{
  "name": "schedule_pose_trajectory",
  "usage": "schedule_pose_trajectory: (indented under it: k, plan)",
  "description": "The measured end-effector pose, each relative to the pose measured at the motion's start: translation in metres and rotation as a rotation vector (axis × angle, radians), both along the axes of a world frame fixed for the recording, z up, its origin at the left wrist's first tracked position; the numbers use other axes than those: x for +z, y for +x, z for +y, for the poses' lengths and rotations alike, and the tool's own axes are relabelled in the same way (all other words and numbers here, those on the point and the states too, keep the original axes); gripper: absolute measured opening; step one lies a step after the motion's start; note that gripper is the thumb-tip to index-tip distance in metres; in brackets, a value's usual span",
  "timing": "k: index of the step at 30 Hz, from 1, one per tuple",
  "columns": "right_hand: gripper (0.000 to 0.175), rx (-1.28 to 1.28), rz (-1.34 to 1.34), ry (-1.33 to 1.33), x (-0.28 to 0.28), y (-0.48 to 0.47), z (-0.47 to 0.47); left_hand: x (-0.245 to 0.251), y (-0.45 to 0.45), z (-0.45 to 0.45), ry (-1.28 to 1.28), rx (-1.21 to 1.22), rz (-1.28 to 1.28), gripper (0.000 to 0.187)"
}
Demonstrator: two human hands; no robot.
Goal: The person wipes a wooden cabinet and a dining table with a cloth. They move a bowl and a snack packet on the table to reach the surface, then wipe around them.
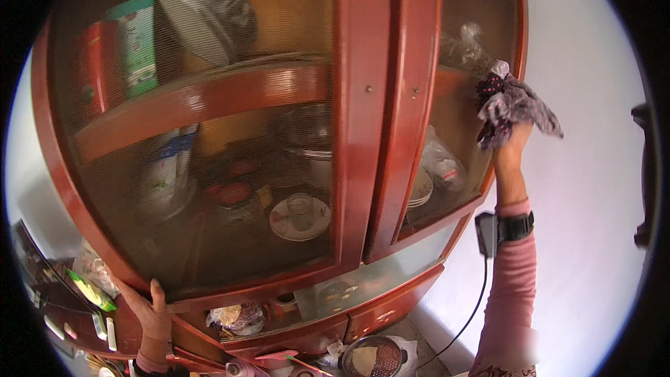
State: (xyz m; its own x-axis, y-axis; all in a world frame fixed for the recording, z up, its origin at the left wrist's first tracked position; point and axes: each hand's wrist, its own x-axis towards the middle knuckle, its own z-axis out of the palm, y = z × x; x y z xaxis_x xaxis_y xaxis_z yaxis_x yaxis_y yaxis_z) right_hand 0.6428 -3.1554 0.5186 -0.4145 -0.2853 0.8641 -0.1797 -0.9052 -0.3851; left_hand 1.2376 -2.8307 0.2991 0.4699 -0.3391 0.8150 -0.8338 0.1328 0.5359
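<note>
A red-brown wooden cabinet point(361, 115) with mesh-fronted or ribbed-glass doors fills the middle of my view. My right hand point(515, 141) grips a crumpled dark cloth with pink dots and a greyish side point(510, 102). The cloth lies against the right edge of the right door point(429, 78), and it hides most of the fingers. Low on the left, my left hand point(149, 311) holds the bottom corner of the left door's frame point(133, 277), thumb in front and fingers around the outer edge. Both doors look nearly closed, with a dark gap between them.
Behind the doors are a white plate with a glass point(299, 217), stacked plates point(420, 188), plastic bags point(445, 162) and boxes point(141, 47). Below stand a perforated metal pan point(384, 358) and a pink bottle point(241, 369). A cable point(473, 319) hangs from my right wrist device. A white wall point(581, 193) rises at right.
</note>
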Motion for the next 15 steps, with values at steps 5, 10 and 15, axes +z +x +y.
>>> schedule_pose_trajectory:
  k: [5,10,15]
  plan:
    - [0.026,0.369,0.141,-0.006,-0.019,0.084,0.082,0.015,-0.010,-0.001,-0.052,-0.041,-0.036,0.090]
    - [0.024,-0.451,0.696,-0.051,-0.001,0.172,0.165,0.025,-0.017,0.000,-0.042,0.012,-0.095,0.094]
    - [0.023,-0.571,0.763,-0.178,0.018,0.256,0.181,0.029,-0.018,0.000,-0.089,-0.083,-0.033,0.097]
